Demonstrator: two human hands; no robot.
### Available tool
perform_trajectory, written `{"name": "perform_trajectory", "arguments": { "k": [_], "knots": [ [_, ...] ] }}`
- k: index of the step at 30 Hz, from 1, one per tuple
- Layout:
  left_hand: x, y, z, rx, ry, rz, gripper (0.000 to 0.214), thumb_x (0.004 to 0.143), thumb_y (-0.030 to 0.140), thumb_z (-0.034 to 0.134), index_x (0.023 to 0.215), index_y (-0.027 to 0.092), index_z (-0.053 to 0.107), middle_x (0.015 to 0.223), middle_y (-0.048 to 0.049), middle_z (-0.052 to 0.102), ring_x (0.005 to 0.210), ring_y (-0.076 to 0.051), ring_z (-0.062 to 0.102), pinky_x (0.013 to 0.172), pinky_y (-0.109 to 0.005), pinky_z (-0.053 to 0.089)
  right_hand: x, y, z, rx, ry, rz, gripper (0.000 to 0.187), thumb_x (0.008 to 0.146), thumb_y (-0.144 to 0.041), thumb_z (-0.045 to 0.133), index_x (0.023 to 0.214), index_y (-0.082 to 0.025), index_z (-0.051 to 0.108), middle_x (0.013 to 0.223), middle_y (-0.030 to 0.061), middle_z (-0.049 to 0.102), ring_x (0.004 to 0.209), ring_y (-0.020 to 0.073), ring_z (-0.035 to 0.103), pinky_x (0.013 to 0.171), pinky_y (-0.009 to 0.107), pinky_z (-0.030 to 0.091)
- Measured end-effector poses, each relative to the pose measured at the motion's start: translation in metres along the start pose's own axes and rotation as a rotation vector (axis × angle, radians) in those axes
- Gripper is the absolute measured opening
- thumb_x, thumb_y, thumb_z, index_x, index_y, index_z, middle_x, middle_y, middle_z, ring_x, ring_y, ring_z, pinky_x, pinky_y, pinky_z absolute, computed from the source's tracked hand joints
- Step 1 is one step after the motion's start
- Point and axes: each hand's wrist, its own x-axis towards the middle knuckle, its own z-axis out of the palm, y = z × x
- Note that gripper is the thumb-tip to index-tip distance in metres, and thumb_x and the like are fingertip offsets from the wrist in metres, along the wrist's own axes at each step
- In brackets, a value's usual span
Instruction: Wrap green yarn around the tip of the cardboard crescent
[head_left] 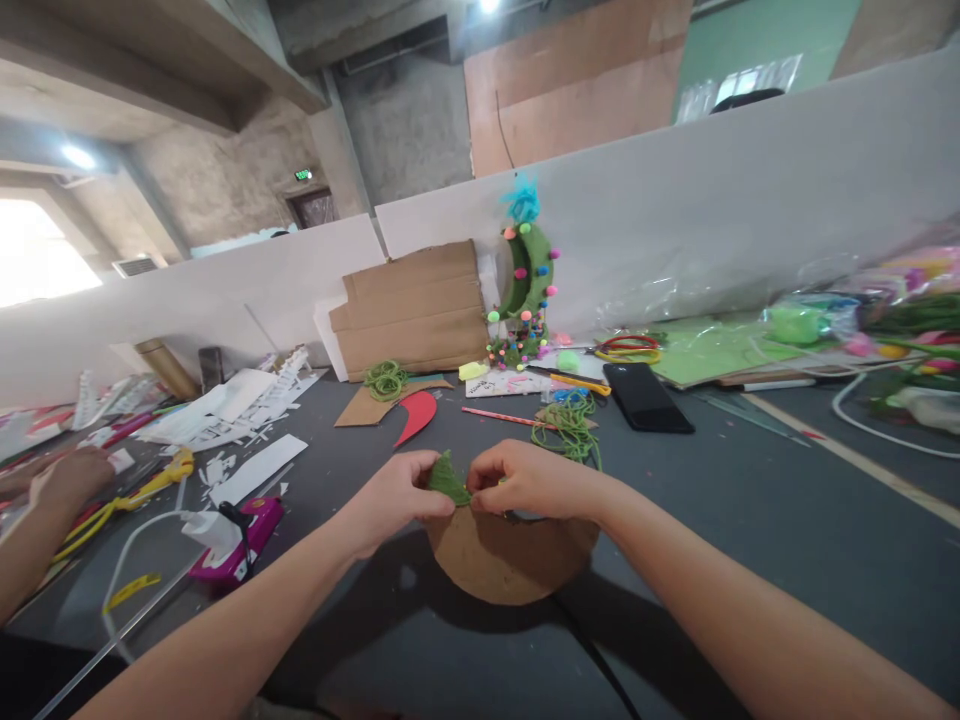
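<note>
My left hand (pixel 397 497) and my right hand (pixel 525 478) meet over the top edge of a curved brown cardboard piece (pixel 510 555) that lies on the dark grey table (pixel 750 520). Both hands are closed in a pinch on green yarn (pixel 448 477) that is wrapped around the cardboard's upper tip. A loose tangle of the same green yarn (pixel 571 422) trails away behind my right hand.
Behind stand a green moon-shaped craft with coloured pompoms (pixel 527 280) and stacked cardboard (pixel 416 310). A black phone (pixel 646 397), a red crescent cutout (pixel 416 415), a yarn coil (pixel 385 379) and a pink glue gun (pixel 240 530) lie around. Another person's hand (pixel 64 480) works at far left.
</note>
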Motion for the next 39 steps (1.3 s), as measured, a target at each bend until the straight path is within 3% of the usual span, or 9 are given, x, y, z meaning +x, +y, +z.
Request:
{"name": "perform_trajectory", "arguments": {
  "k": [8,12,15,17,21,26,30,33,39],
  "knots": [
    [0.006,-0.003,-0.005,-0.003,0.04,-0.019,0.012,0.057,0.01,0.06,0.069,0.013,0.058,0.059,0.0046,0.051,0.055,-0.009,0.045,0.053,-0.022,0.03,0.001,0.001,-0.006,-0.031,0.056,-0.027,0.012,0.07,-0.021,0.057,0.075,-0.015,0.066,0.061,-0.0014,0.06,0.056,0.0109,0.051,0.05,0.021,0.037],
    [0.01,-0.004,-0.01,-0.056,0.098,-0.067,0.014,0.055,0.011,0.062,0.069,0.013,0.06,0.059,0.0042,0.054,0.052,-0.008,0.046,0.049,-0.02,0.03,0.008,0.012,-0.013,-0.088,0.272,-0.034,0.024,0.073,-0.017,0.054,0.095,-0.017,0.063,0.083,0.0024,0.065,0.075,0.0149,0.058,0.065,0.025,0.044],
    [0.012,-0.007,-0.015,-0.134,0.151,-0.094,0.016,0.055,0.013,0.062,0.071,0.013,0.061,0.06,0.003,0.059,0.051,-0.008,0.05,0.049,-0.019,0.034,0.011,0.019,-0.018,-0.17,0.495,-0.008,0.04,0.073,-0.015,0.052,0.112,-0.019,0.052,0.12,0.0072,0.054,0.109,0.0185,0.048,0.085,0.028,0.04],
    [0.015,-0.011,-0.022,-0.195,0.208,-0.087,0.017,0.055,0.014,0.061,0.072,0.013,0.06,0.062,0.0025,0.061,0.053,-0.009,0.054,0.053,-0.02,0.039,0.009,0.018,-0.023,-0.245,0.578,0.052,0.035,0.074,-0.017,0.051,0.109,-0.017,0.053,0.119,0.0092,0.054,0.109,0.02,0.048,0.083,0.029,0.039],
    [0.025,-0.027,-0.049,-0.299,0.39,-0.045,0.018,0.055,0.018,0.062,0.072,0.015,0.058,0.061,0.0031,0.063,0.058,-0.012,0.059,0.058,-0.023,0.044,-0.006,0.003,-0.028,-0.4,0.538,0.231,0.019,0.079,-0.027,0.045,0.073,-0.017,0.061,0.071,0.005,0.064,0.068,0.0191,0.058,0.058,0.027,0.038],
    [0.032,-0.048,-0.083,-0.32,0.562,-0.031,0.014,0.06,0.017,0.063,0.072,0.014,0.058,0.06,0.0042,0.061,0.057,-0.011,0.059,0.057,-0.023,0.046,-0.023,-0.013,-0.001,-0.532,0.381,0.412,0.031,0.073,-0.042,0.053,0.056,-0.017,0.059,0.056,0.0067,0.061,0.055,0.0205,0.056,0.047,0.026,0.027],
    [0.03,-0.053,-0.086,-0.246,0.583,-0.033,0.019,0.081,0.026,0.056,0.094,0.012,0.058,0.086,-0.0029,0.062,0.072,-0.013,0.06,0.064,-0.029,0.05,-0.024,-0.009,0.038,-0.551,0.295,0.48,0.024,0.062,-0.04,0.063,0.063,-0.017,0.062,0.064,0.0084,0.064,0.06,0.0231,0.059,0.047,0.025,0.026],
    [0.025,-0.054,-0.083,-0.168,0.594,-0.024,0.025,0.085,0.03,0.05,0.103,0.013,0.055,0.098,-0.0058,0.06,0.079,-0.015,0.059,0.067,-0.032,0.051,-0.025,-0.006,0.05,-0.519,0.287,0.489,0.01,0.062,-0.027,0.061,0.062,-0.017,0.06,0.064,0.0053,0.064,0.059,0.0192,0.058,0.047,0.023,0.026],
    [0.012,-0.06,-0.092,-0.081,0.651,0.055,0.009,0.067,0.02,0.063,0.068,0.013,0.056,0.056,0.0057,0.052,0.051,-0.009,0.05,0.048,-0.02,0.038,-0.035,-0.017,0.038,-0.436,0.387,0.447,0.008,0.067,-0.018,0.05,0.073,-0.017,0.055,0.07,0.0043,0.064,0.063,0.0168,0.056,0.052,0.024,0.032]
  ]
}}
